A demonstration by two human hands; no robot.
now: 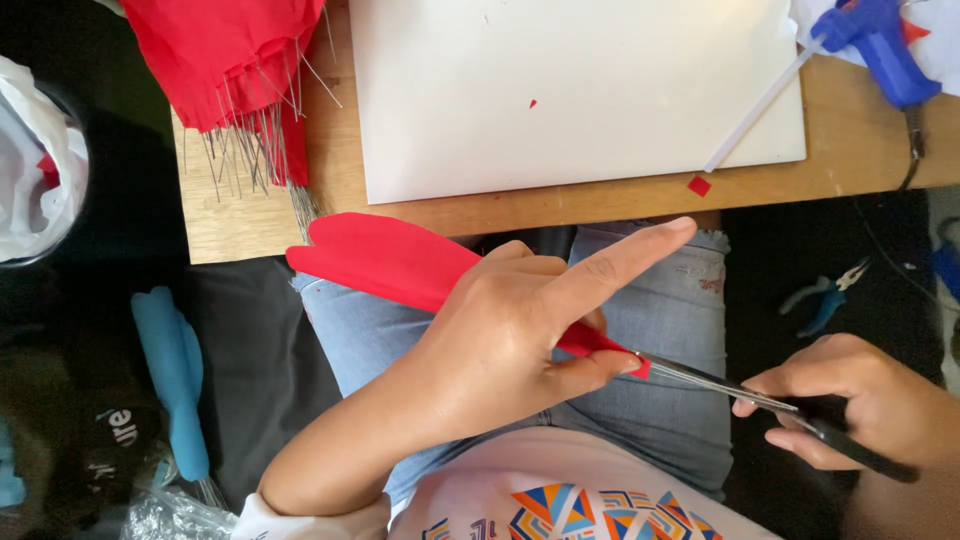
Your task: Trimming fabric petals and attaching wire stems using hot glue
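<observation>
My right hand [860, 405] closed round scissors [770, 405], blades meeting red paper's tip. My left hand [510, 330] pinches red paper [385, 260] over lap, forefinger stretched out. Paper looks thin, floppy, easily torn; I judge best hold close beside cut. Farther: white board [570, 90] on table [250, 220], blue glue gun [880, 45], red bundle [230, 50].

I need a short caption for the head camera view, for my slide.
Left hand holds a red paper shape while right hand cuts it with scissors above a wooden table.
</observation>
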